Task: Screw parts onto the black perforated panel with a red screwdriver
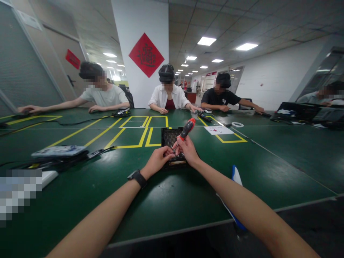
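A screwdriver (187, 129) with a red and dark grey handle slants down to the left, its handle end up. My right hand (188, 149) is closed around its lower part. Beneath both hands lies a black, open tray-like box (168, 135) with a patterned inside, flat on the green table. My left hand (159, 158), a dark watch on its wrist, is at the box's left front part with thumb and fingers pinched near the screwdriver's tip. What those fingertips hold, if anything, is too small to make out.
Yellow tape marks the green table (161, 200). A bundle of black cables with a blue-white packet (57, 151) lies left. A blue and white object (236, 175) sits partly behind my right forearm. A paper sheet (219, 130) lies beyond. Several people sit across the table.
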### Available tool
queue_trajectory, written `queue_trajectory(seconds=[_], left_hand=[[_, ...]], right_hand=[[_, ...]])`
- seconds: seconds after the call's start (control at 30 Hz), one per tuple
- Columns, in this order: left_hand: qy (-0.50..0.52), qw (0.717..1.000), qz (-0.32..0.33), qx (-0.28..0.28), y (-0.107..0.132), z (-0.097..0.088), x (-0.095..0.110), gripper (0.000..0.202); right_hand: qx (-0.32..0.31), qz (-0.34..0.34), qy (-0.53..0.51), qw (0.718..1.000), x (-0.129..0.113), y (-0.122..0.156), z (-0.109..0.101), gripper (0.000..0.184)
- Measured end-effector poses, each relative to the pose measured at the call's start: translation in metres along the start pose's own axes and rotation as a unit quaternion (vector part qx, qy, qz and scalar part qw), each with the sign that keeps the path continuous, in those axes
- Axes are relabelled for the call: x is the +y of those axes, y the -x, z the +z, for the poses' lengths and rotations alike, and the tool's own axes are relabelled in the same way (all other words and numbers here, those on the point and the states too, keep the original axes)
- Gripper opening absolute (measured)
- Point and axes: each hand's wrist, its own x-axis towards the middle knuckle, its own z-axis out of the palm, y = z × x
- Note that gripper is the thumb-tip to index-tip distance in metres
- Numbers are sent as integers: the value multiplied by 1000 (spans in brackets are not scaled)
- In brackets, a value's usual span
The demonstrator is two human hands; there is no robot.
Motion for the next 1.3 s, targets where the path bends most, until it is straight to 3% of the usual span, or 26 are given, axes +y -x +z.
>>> queue_trajectory(seconds=[0.2, 0.6, 0.83, 1.3], left_hand=[[5, 1000, -7, -18, 1, -1, -2, 25], [5, 1000, 3, -2, -1, 3, -1, 23], [-2, 1000, 20, -16, 0, 0, -6, 21], [-18, 1000, 13, -1, 0, 2, -5, 20]], right_hand=[[-6, 18, -29, 999, -1, 1, -1, 33], [-2, -27, 3, 1000, -1, 2, 1, 29], [-24, 27, -18, 999, 1, 0, -2, 30], [-13, 5, 15, 1000, -3, 2, 0, 31]])
